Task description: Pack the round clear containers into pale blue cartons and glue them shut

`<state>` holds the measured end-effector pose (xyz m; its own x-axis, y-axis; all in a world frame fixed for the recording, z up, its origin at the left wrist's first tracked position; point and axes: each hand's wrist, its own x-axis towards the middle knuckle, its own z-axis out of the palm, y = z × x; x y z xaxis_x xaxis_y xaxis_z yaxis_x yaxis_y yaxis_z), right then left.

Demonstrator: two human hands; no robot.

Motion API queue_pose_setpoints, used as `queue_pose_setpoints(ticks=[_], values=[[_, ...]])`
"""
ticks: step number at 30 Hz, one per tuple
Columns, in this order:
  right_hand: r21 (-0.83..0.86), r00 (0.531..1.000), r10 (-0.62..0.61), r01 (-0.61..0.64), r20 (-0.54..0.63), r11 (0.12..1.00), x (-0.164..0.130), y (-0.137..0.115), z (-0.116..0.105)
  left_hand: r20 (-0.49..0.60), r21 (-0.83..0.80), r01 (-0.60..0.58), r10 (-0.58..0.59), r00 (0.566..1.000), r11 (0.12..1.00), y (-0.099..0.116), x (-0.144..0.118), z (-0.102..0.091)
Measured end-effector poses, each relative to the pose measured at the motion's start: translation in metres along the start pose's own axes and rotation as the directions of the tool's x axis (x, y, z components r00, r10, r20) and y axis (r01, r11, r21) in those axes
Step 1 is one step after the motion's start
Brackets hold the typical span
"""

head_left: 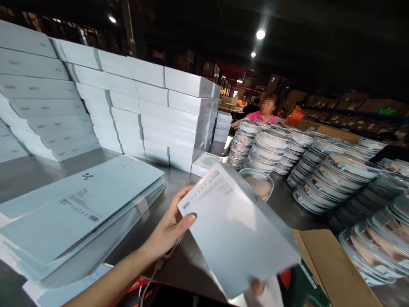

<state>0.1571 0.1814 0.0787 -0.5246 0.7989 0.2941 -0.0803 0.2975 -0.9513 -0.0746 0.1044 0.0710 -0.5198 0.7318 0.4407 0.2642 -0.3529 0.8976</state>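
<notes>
A worker's left hand [169, 228] and right hand [258, 289] are gripping a flat pale-blue carton [236, 232], apparently squaring it open beside stacked lidded bowls [268, 147].

The left forearm was stretched in from the lower left, bare to the wrist, and angled upward to the right. The left hand [169, 228] was raised and turned palm-inward, its thumb laid flat and pressed forward in a pinch, the other fingers [182, 194] curled away behind and mostly hidden. Of the right hand [257, 289] only a fingertip or two were seen at the bottom edge; its grip could not be made out.
</notes>
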Motion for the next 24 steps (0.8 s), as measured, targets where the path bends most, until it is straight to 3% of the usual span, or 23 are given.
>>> queue_pose_setpoints(ticks=[2,3,4,5,6,9,13,16,20,24], values=[[-0.111,1.000,-0.024,0.022,-0.020,0.994,0.040,-0.027,0.011,-0.076,0.126,-0.032,0.042,0.996,0.991,0.009,0.013,-0.027],[-0.286,0.998,-0.043,0.026,-0.054,0.958,0.066,-0.041,0.017,-0.122,0.206,-0.046,0.073,0.990,0.977,0.013,0.020,-0.046],[-0.564,0.992,-0.087,0.018,-0.095,0.826,0.095,-0.055,0.024,-0.162,0.295,-0.056,0.107,0.981,0.954,0.017,0.026,-0.066],[-0.802,0.988,-0.142,0.032,-0.066,0.596,0.125,-0.066,0.032,-0.186,0.390,-0.056,0.138,0.973,0.919,0.020,0.031,-0.087],[-0.948,0.988,-0.142,0.106,0.066,0.301,0.154,-0.075,0.041,-0.193,0.485,-0.047,0.159,0.968,0.873,0.022,0.035,-0.109],[-0.967,0.968,-0.040,0.251,0.249,0.049,0.231,-0.076,0.071,-0.172,0.717,0.005,0.170,0.970,0.697,0.019,0.041,-0.171],[-0.955,0.957,0.084,0.285,0.278,-0.087,0.294,-0.040,0.106,-0.221,0.881,0.159,0.090,0.971,0.445,-0.004,0.045,-0.234],[-0.950,0.952,0.138,0.289,0.272,-0.118,0.316,-0.014,0.122,-0.298,0.917,0.284,0.010,0.954,0.282,-0.024,0.050,-0.261],[-0.926,0.909,0.237,0.369,0.342,-0.080,0.324,-0.002,0.126,-0.362,0.915,0.376,-0.117,0.925,0.146,-0.042,0.060,-0.271],[-0.905,0.877,0.285,0.420,0.387,-0.063,0.315,-0.027,0.118,-0.375,0.914,0.395,-0.176,0.910,0.096,-0.039,0.070,-0.269]])
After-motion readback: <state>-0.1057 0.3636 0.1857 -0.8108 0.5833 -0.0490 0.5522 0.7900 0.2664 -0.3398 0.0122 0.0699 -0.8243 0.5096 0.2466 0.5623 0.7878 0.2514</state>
